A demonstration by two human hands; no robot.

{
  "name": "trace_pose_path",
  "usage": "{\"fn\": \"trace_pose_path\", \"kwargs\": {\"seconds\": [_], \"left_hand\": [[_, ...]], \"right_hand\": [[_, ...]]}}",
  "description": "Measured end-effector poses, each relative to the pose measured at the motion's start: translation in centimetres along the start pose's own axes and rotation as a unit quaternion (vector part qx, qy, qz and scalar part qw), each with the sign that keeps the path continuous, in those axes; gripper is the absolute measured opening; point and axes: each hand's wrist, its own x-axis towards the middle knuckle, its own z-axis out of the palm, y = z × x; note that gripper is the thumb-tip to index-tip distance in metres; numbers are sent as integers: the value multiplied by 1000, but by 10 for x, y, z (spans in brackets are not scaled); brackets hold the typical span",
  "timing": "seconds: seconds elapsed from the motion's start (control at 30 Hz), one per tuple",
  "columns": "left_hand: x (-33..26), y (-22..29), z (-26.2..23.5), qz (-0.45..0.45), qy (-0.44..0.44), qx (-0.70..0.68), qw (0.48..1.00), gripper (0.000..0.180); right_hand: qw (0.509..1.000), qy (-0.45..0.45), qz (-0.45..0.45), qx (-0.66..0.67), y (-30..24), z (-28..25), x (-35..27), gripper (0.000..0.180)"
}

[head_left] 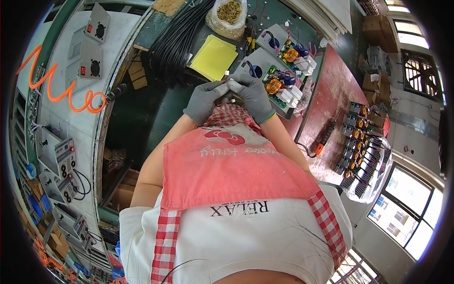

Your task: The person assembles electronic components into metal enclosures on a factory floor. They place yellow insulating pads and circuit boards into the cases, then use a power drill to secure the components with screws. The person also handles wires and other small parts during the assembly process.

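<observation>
- My left hand [204, 101] and right hand [255, 97], both in grey gloves, meet over the dark green workbench [142, 113], close to my pink apron [231, 161].
- Together they pinch a small pale part [232, 85]; fingers closed narrow around it.
- Just beyond it lie 2 circuit boards with copper coils [279, 87].
- A yellow sheet stack [215, 57] lies further off, beside a clear bag of brownish pieces [228, 16] and a bundle of black cables [177, 40].
</observation>
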Motion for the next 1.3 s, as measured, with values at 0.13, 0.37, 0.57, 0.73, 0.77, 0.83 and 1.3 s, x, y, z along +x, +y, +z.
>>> {"fn": "trace_pose_path", "kwargs": {"seconds": [0.13, 0.37, 0.57, 0.73, 0.77, 0.83, 1.3], "left_hand": [[-10, 9, 15, 14, 81, -24, 996, 22], [-15, 15, 5, 9, 75, -42, 996, 20], [-18, 9, -4, 9, 91, -36, 995, 20], [-20, 7, -8, 18, 84, -34, 996, 20], [-21, 6, -8, 20, 85, -35, 996, 20], [-22, 6, -5, 22, 84, -37, 996, 21], [-17, -4, -8, 15, 82, -39, 996, 21]], "right_hand": [[998, 58, -9, -37, -31, -28, -10, 23], [728, -71, -116, -672, -39, -107, 0, 28], [567, -138, 13, -812, -40, -87, 20, 20], [470, -184, 15, -863, -27, -96, 39, 11], [460, -181, 9, -869, -22, -100, 42, 11], [448, -182, 14, -875, -11, -109, 49, 12], [430, -191, -28, -882, 3, -107, 44, 16]]}}
